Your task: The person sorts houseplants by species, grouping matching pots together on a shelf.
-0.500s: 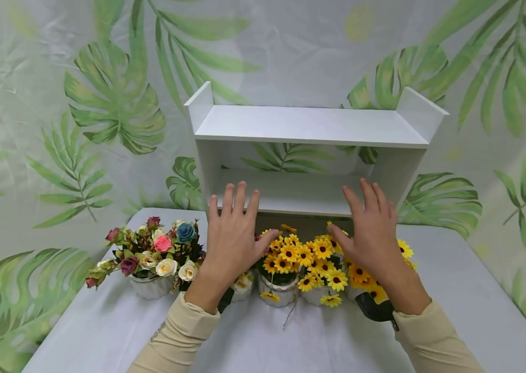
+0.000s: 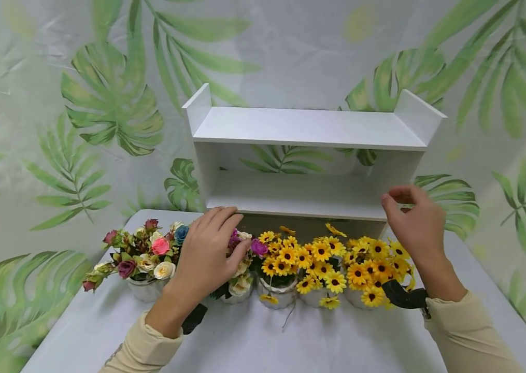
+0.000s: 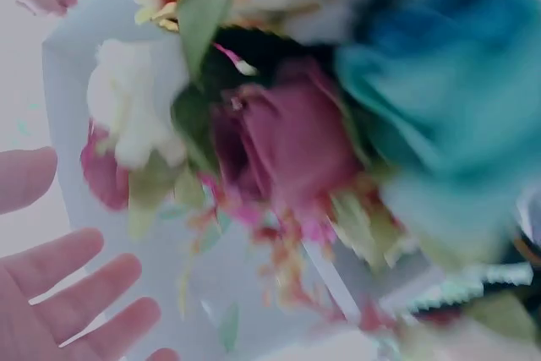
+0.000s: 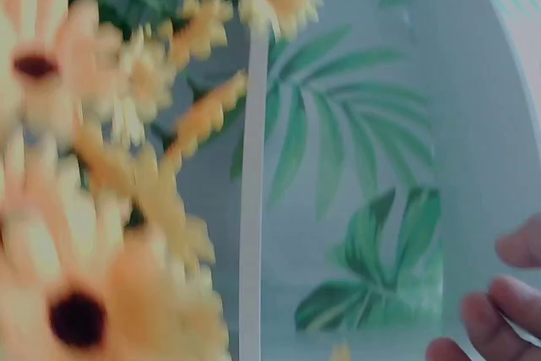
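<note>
A white two-tier shelf (image 2: 304, 127) stands at the back of the table. A row of small white pots lines its front: mixed roses (image 2: 146, 256) on the left, a second rose pot (image 2: 240, 282), then yellow sunflowers (image 2: 311, 259) running to the right. My left hand (image 2: 207, 248) hovers palm-down over the gap between the two rose pots, fingers relaxed and holding nothing. My right hand (image 2: 412, 217) is raised by the right end of the lower shelf board, fingers loosely curled, empty. The left wrist view shows blurred roses (image 3: 287, 141); the right wrist view shows blurred sunflowers (image 4: 51, 65).
The pots sit on a pale grey table (image 2: 290, 342) with bare surface in front of them. A leaf-print curtain (image 2: 104, 93) hangs behind the shelf. Both shelf boards carry nothing. A dark wrist strap (image 2: 404, 298) shows at my right cuff.
Both hands have left the lower shelf board and spread apart: the left down-left over the rose pots, the right out to the shelf's right end with its fingers curling.
</note>
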Demonstrator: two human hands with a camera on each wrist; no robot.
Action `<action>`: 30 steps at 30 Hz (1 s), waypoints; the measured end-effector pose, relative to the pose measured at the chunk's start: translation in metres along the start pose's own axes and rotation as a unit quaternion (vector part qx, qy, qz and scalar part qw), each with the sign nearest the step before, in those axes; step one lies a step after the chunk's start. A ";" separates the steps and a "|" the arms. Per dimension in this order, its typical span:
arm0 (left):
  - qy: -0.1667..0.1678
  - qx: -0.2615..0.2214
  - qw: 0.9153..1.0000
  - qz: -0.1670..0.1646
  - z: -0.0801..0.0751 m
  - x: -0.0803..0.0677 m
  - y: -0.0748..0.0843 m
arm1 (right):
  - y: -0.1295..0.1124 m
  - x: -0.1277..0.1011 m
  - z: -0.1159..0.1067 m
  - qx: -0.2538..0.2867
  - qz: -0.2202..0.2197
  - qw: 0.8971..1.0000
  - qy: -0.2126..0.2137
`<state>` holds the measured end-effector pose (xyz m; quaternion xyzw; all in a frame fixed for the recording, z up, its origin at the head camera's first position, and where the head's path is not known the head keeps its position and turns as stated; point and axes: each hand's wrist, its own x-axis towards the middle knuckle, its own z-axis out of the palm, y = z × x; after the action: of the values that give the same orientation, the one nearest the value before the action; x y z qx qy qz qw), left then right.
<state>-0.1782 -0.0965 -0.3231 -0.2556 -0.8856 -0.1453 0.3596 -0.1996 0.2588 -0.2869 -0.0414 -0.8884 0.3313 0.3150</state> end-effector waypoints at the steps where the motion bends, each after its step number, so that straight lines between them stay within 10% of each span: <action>1: -0.005 -0.002 1.000 -0.001 -0.003 -0.005 -0.002 | 0.003 0.002 -0.002 -0.006 0.022 1.000 0.017; 6: -0.017 -0.004 1.000 -0.007 -0.020 -0.026 -0.014 | 0.015 0.021 -0.006 -0.004 0.099 0.994 0.052; 12: -0.007 -0.024 1.000 -0.014 -0.034 -0.043 -0.029 | 0.027 0.045 -0.008 0.051 0.135 0.989 -0.038; 22: 0.018 -0.051 0.997 -0.059 -0.049 -0.068 -0.051 | 0.029 0.062 -0.001 0.061 0.094 0.992 -0.054; 30: 0.108 -0.065 0.979 -0.160 -0.059 -0.098 -0.079 | 0.036 0.064 0.004 0.038 0.094 0.995 -0.012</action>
<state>-0.1285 -0.2219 -0.3575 -0.1163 -0.8596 -0.2845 0.4082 -0.2582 0.3032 -0.2772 -0.1088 -0.8711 0.3939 0.2726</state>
